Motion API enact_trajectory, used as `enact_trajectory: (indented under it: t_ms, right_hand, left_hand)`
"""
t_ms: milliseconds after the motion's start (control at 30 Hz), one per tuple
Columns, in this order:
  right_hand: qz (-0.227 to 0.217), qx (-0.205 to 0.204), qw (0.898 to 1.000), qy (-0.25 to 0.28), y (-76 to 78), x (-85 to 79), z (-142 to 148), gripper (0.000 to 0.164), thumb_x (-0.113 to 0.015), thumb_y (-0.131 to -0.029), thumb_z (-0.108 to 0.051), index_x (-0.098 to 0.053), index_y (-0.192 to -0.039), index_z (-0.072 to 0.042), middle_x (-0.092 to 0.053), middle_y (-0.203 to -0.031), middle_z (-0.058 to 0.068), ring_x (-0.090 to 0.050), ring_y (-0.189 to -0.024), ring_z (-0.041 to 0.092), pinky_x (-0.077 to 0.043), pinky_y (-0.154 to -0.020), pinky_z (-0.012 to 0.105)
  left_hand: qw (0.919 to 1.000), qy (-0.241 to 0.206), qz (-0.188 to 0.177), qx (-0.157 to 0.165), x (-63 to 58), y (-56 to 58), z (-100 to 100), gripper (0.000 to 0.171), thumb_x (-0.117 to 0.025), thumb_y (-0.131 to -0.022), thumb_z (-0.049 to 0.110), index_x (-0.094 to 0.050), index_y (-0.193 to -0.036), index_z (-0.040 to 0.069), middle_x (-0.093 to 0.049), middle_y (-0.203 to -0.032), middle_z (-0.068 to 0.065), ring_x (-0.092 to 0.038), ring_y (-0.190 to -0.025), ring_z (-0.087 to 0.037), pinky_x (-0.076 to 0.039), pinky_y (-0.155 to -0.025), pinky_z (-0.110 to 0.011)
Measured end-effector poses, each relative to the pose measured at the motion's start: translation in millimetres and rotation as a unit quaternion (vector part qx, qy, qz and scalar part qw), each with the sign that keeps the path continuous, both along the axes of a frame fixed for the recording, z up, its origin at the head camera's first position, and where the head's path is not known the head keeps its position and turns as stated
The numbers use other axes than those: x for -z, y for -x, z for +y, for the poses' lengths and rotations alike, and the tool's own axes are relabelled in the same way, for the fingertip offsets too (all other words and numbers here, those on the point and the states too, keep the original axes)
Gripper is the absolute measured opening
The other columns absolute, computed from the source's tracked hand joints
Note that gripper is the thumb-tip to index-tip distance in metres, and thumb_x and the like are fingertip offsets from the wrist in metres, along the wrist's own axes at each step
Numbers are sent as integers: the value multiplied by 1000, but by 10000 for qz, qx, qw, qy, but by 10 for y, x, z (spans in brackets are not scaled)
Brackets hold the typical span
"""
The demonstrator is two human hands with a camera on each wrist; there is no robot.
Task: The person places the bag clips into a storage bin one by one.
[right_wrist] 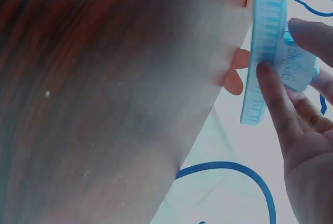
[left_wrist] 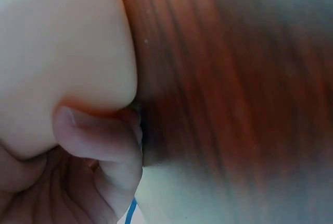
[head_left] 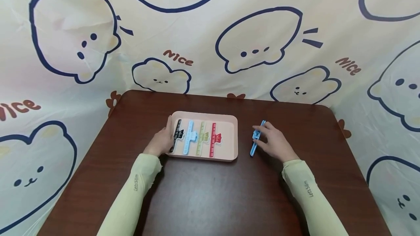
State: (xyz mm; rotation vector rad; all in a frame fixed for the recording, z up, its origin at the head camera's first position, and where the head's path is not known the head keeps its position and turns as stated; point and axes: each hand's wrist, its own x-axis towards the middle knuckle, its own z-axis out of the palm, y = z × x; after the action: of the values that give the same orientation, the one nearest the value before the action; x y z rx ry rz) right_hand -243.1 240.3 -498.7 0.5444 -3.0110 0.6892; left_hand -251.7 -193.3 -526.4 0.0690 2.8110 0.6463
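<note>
A pink tray (head_left: pixel 204 158) lies on the table with a row of long clips printed like piano keys: a black clip (head_left: pixel 177 134), a light blue clip (head_left: pixel 190 137), a green clip (head_left: pixel 201 138) and a red clip (head_left: pixel 214 139). At the tray's left end, my left hand (head_left: pixel 160 139) grips the rim; the left wrist view shows a bent digit (left_wrist: pixel 93 135) against the pale tray wall (left_wrist: pixel 67 36). Right of the tray, my right hand (head_left: pixel 275 142) pinches another blue clip (right_wrist: pixel 268 26) by its tab, fingertips on both sides. This clip stands nearly upright in the right wrist view.
A dark brown wooden table (head_left: pixel 210 196) carries everything. Behind and beside it hangs a pale cloth (head_left: pixel 203 39) with blue-outlined cartoon figures. The table's back edge lies a short way beyond the tray.
</note>
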Motion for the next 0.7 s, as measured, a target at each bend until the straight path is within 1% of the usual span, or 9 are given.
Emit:
enact_trajectory:
  t_ms: [133, 267, 467, 567, 700]
  right_hand:
    - [-103, 123, 9991, 404, 7, -28, 26, 51, -81, -91, -21, -64, -138, -11, -57, -115, 7, -62, -97, 25, -58, -83, 42]
    - [-147, 176, 9960, 860, 1, -35, 56, 50, -82, -91, -19, -63, -136, -11, -59, -118, 7, -68, -104, 28, -59, -90, 49]
    - [-30, 178, 9872, 1585, 1, -56, 80, 52, -84, -87, -11, -62, -134, -10, -63, -124, 11, -70, -104, 30, -58, -92, 47]
    - [-32, 248, 9821, 1865, -5, -67, 92, 52, -85, -87, -11, -62, -133, -11, -64, -127, 12, -69, -107, 29, -57, -95, 45]
    - [-191, 359, 9740, 2228, -24, -77, 106, 50, -85, -87, -15, -62, -132, -14, -65, -128, 9, -68, -111, 25, -54, -98, 44]
  left_hand:
    - [10000, -10, 6, -12, -20, 12, 6, 74, -35, -110, 18, 13, -165, 8, -52, -144, -32, -64, -102, -35, -51, -93, -50]
    - [10000, 7, 40, 24, -22, 12, 13, 75, -38, -110, 18, 12, -165, 6, -51, -145, -33, -64, -111, -37, -50, -100, -53]
    - [10000, 43, 77, 46, -15, 10, 8, 76, -39, -109, 17, 11, -164, 4, -52, -144, -34, -64, -111, -38, -50, -100, -54]
    - [9999, 70, 103, 63, -18, 7, 4, 76, -39, -109, 17, 11, -164, 3, -52, -143, -34, -64, -112, -38, -50, -101, -54]
    - [9999, 95, 117, 72, -15, 3, 0, 76, -39, -109, 17, 11, -164, 3, -51, -144, -34, -64, -113, -39, -49, -102, -55]
